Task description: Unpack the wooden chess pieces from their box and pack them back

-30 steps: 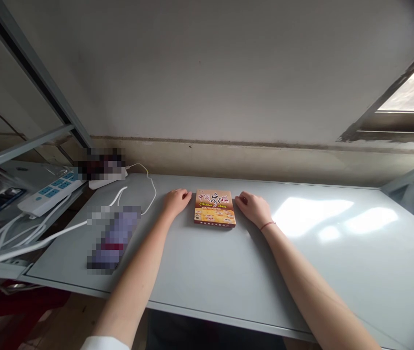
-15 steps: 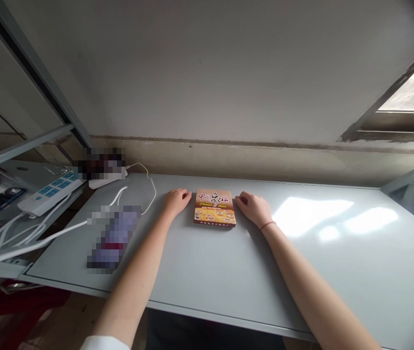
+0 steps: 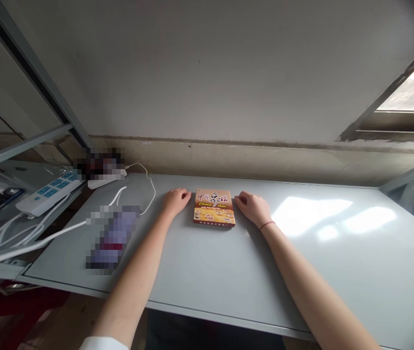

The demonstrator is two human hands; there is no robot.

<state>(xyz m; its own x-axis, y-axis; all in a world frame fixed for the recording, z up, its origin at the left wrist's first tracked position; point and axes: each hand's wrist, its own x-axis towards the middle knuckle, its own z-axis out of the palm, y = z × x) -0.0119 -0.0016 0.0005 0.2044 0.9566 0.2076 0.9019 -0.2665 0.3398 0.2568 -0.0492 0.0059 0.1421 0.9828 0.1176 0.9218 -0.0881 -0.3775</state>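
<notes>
Pale grey metal forms the long table (image 3: 301, 296) under my arms, and it runs along a grimy off-white wall (image 3: 210, 73). I place everything here from the Chinese chess box (image 3: 214, 208), which lies flat near the table's back edge, with red characters and yellow lettering on its orange cover. Far to the right of the box is a window (image 3: 409, 87), and 2 bright patches of sunlight (image 3: 312, 216) fall on the table on that side. Far to the left of the box, off the table, a metal shelf (image 3: 20, 170) carries a white power strip (image 3: 48, 193) with blue panels, tangled with white cables (image 3: 2, 238). Nearer the box, on the table, lies a pixelated object (image 3: 114, 238) too blurred to name. Behind it, a thin white cable (image 3: 149, 189) curves along the table.

My 2 hands rest palm down with the fingers lightly curled, gripping nothing. My left hand (image 3: 175, 201) sits just left of the box and my right hand (image 3: 252, 208) just right of it. A red string bracelet (image 3: 267, 225) circles my right wrist.
</notes>
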